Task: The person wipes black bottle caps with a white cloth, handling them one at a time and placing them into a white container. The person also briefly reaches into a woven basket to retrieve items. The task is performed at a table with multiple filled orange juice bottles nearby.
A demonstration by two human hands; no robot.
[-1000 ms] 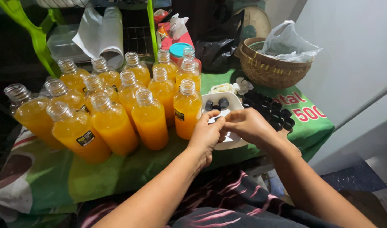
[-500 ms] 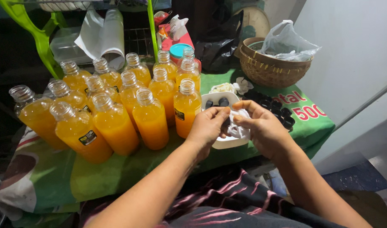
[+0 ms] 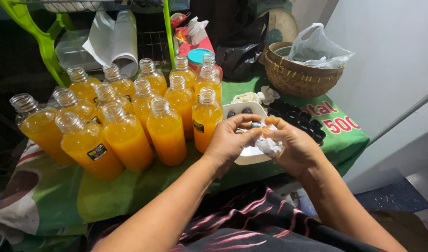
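My left hand (image 3: 230, 142) pinches a small dark bottle cap (image 3: 256, 124) between thumb and fingers, just above a white bowl (image 3: 249, 157). My right hand (image 3: 295, 149) meets it from the right, gripping a crumpled white tissue (image 3: 270, 146) pressed against the cap. Two more dark caps (image 3: 246, 111) lie in the bowl's far end. Several open plastic bottles of orange juice (image 3: 166, 133) stand uncapped to the left of the hands, the nearest (image 3: 206, 119) right beside my left hand.
A pile of black caps (image 3: 301, 122) lies right of the bowl on the green printed cloth (image 3: 130, 191). A wicker basket (image 3: 298, 77) with a plastic bag stands at the back right. A green rack frame (image 3: 36, 35) and a clear container (image 3: 76, 49) stand behind the bottles.
Both hands have lifted slightly from the bowl and closed together around the cap and tissue. The bottles have not moved.
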